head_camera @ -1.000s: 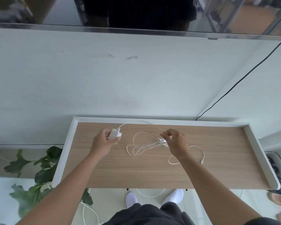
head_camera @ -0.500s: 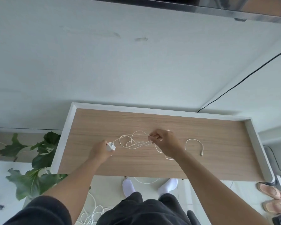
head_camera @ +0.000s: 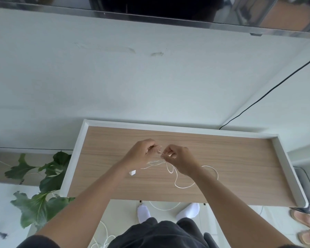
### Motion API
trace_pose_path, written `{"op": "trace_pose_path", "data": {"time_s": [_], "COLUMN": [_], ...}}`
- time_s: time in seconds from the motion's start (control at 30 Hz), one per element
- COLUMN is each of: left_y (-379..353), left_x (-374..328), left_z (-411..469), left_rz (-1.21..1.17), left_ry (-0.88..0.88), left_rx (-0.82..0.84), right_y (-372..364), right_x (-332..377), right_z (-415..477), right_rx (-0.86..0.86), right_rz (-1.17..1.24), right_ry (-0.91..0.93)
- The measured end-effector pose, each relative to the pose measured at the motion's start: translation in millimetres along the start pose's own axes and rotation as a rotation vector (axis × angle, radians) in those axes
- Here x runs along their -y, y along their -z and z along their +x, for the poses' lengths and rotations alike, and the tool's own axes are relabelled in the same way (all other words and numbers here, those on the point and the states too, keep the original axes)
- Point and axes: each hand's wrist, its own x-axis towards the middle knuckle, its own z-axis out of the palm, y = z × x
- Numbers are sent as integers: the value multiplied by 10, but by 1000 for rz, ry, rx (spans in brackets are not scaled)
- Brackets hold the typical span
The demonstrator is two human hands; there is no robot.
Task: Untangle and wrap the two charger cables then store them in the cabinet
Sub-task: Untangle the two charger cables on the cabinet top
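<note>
1. Both hands meet over the middle of the desk (head_camera: 222, 151), almost touching. The left hand (head_camera: 140, 154) and the right hand (head_camera: 179, 161) each have a grip pinched together on the thin white cable (head_camera: 176, 178) at the same small spot, which looks like the knot.

2. From that pinch the cable runs two ways. To the left and toward the person, a few strands pass under the left hand and end at the white plug (head_camera: 132, 173), which lies on the desk just beside the left wrist.

3. To the right and toward the person, loose loops trail from under the right hand and spread along the desk, with one wide arc showing past the right forearm.

4. So the plug end is nearer the left hand and the free loops are nearer the right. The tangle's long axis lies roughly left to right across the desk.

5. My guess is the next pull should part the hands along that line, the right hand drawing slack outward.

6. More white cable (head_camera: 104, 235) lies on the floor near the feet; which charger it belongs to I cannot tell.
</note>
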Motion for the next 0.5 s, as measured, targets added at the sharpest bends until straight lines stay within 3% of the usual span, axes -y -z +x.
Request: {"op": "trace_pose_path", "data": {"time_s": [0.13, 0.4, 0.5], "left_y": [167, 627, 754], "left_x": [-161, -261, -258], "left_z": [11, -34, -61], "left_rz": [-188, -573, -587], "left_ry": [147, 157, 128], "left_rx": [2, -88, -128], "right_y": [-39, -49, -20], "right_x": [-34, -332, -481], "right_z": [36, 60, 43], "right_rx": [-21, -7, -45], "right_rz": [-105, -192, -224], "right_ry": [22, -37, -82]}}
